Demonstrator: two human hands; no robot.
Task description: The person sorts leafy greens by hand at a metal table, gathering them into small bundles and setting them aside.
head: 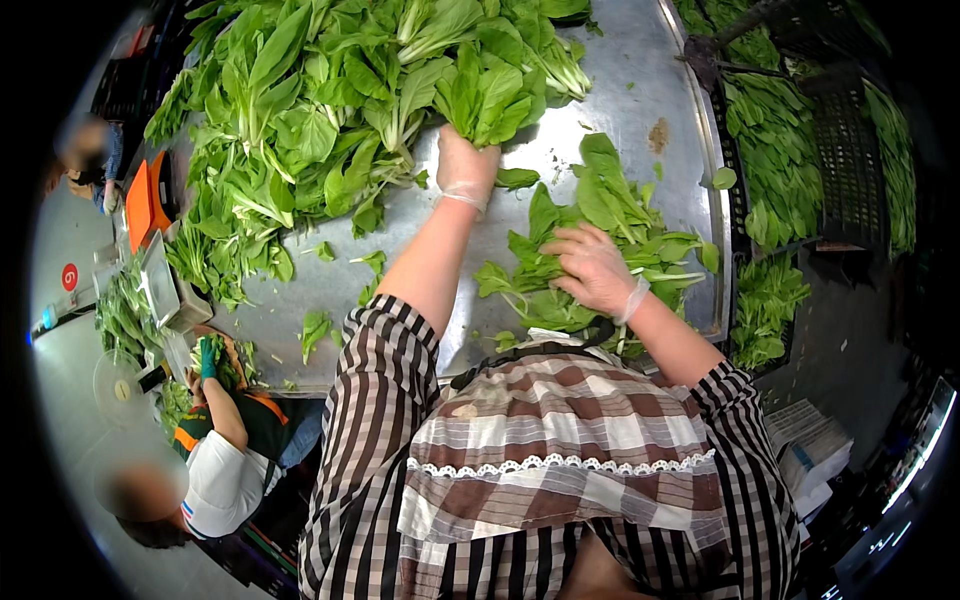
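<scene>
My left hand (466, 169), in a thin clear glove, grips a bunch of leafy greens (491, 94) by its base, just above the metal table (420, 240). A large heap of the same pale-stemmed greens (315, 97) lies beyond it and to the left. On the right, my right hand (589, 266), gloved too, rests with bent, slightly spread fingers on a smaller pile of loose leaves (615, 195) near the table's near edge. Whether its fingers hold a leaf cannot be told.
Black plastic crates (844, 150) filled with greens (776, 157) stand along the table's right edge. A co-worker (232, 487) handles greens at the lower left. Another person (97, 157) is farther off, near an orange plastic object (146, 199). Leaf scraps (315, 330) are scattered on the table.
</scene>
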